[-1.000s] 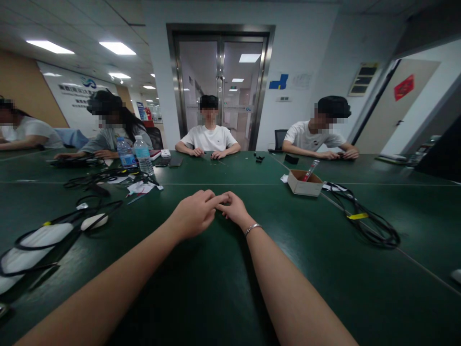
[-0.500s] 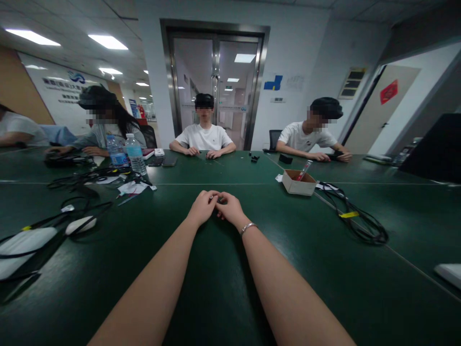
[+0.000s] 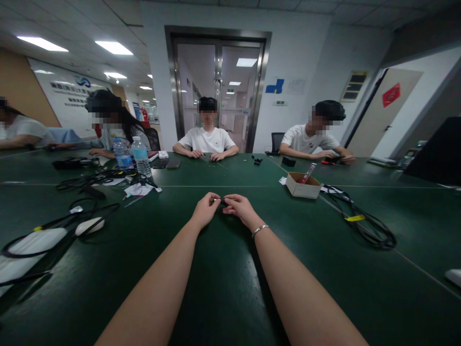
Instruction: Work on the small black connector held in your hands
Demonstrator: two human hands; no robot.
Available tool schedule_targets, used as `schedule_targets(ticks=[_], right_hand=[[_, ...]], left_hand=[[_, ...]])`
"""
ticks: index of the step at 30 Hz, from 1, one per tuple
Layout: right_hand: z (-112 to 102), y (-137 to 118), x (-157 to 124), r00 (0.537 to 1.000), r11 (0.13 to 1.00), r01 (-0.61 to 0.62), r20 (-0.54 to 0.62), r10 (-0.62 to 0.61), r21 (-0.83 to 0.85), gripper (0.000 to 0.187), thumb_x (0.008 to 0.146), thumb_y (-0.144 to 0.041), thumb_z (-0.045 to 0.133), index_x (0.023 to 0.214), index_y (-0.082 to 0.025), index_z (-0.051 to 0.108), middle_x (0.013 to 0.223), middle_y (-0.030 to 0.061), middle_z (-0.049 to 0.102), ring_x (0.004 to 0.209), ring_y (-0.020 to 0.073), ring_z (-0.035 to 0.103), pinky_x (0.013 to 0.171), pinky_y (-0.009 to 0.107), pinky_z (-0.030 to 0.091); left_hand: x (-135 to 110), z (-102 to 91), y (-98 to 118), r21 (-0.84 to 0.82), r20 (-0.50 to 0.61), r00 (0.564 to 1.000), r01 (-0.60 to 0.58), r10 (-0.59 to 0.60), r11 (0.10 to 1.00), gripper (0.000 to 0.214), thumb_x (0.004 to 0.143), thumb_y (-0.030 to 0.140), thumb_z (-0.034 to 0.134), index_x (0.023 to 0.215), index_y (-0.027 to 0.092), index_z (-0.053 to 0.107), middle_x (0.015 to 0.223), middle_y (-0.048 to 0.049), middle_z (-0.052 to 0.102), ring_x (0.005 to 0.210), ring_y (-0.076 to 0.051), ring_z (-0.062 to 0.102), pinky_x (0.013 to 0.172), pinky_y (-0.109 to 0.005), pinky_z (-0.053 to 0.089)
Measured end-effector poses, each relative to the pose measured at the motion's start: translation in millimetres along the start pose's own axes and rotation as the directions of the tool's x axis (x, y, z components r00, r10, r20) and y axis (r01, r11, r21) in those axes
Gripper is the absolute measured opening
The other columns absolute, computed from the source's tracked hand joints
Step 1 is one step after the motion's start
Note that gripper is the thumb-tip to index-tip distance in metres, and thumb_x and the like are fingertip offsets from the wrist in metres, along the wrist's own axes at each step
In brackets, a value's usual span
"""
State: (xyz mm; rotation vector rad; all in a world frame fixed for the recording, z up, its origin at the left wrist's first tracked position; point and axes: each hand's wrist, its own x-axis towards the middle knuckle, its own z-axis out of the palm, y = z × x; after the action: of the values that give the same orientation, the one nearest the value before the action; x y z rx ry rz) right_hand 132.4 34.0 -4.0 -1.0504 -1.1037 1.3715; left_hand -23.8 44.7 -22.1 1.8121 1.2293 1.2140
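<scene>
My left hand (image 3: 206, 210) is over the green table (image 3: 223, 274), its fingertips pinched together at a small shiny bit too tiny to name. Just to its right, my right hand (image 3: 240, 207) pinches a small dark piece (image 3: 222, 200) between thumb and fingers. The fingers hide most of both items, so their kind does not show. A narrow gap separates the fingertips of the two hands. Around the right wrist is a silver bracelet (image 3: 260, 230).
A small open box (image 3: 303, 187) holding a red-and-clear tube stands to the right, near a coiled black cable (image 3: 374, 230). On the left are water bottles (image 3: 141, 158), papers (image 3: 138, 190), more cables and a white mouse (image 3: 90, 226). Several people sit across the table.
My hands were touching at the fingertips; now they have drawn slightly apart, the right one moving to the right. The whole view has shifted a little.
</scene>
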Motion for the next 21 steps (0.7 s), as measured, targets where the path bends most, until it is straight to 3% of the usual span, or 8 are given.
schedule_targets(ticks=[4,11,21], right_hand=[[-5.7,-0.5,1.0,1.0,0.996,-0.002,0.021,0.0,0.094,0.008,0.083,-0.006,0.063,0.089,-0.01,0.062,0.076,0.0062,0.065,0.055,0.0133,0.065,0.06,0.025,0.06],[-7.3,0.9,1.3,1.0,0.994,0.009,0.025,-0.012,0.108,0.016,0.079,-0.005,0.068,0.092,-0.011,0.061,0.075,0.0054,0.065,0.056,0.014,0.066,0.06,0.025,0.061],[-5.7,-2.4,0.5,1.0,0.989,-0.02,0.016,0.017,0.147,0.006,0.087,-0.006,0.058,0.088,-0.01,0.062,0.071,0.0049,0.064,0.054,0.0135,0.065,0.056,0.024,0.06]], left_hand=[[1.3,-0.5,0.3,-0.049,0.012,1.0,-0.002,0.002,0.999,0.02,0.079,0.029,0.06,0.096,0.019,0.06,0.091,-0.0036,0.063,0.083,-0.016,0.059,0.076,-0.028,0.047],[4.3,-1.2,-6.0,-0.089,0.022,0.999,0.035,-0.033,0.995,0.023,0.079,0.036,0.06,0.092,0.018,0.062,0.085,-0.0043,0.065,0.08,-0.016,0.06,0.074,-0.028,0.046],[3.3,-2.1,-4.0,-0.058,0.045,0.998,0.038,-0.036,0.998,0.024,0.078,0.039,0.059,0.087,0.018,0.062,0.077,-0.0031,0.065,0.071,-0.016,0.059,0.067,-0.027,0.044]])
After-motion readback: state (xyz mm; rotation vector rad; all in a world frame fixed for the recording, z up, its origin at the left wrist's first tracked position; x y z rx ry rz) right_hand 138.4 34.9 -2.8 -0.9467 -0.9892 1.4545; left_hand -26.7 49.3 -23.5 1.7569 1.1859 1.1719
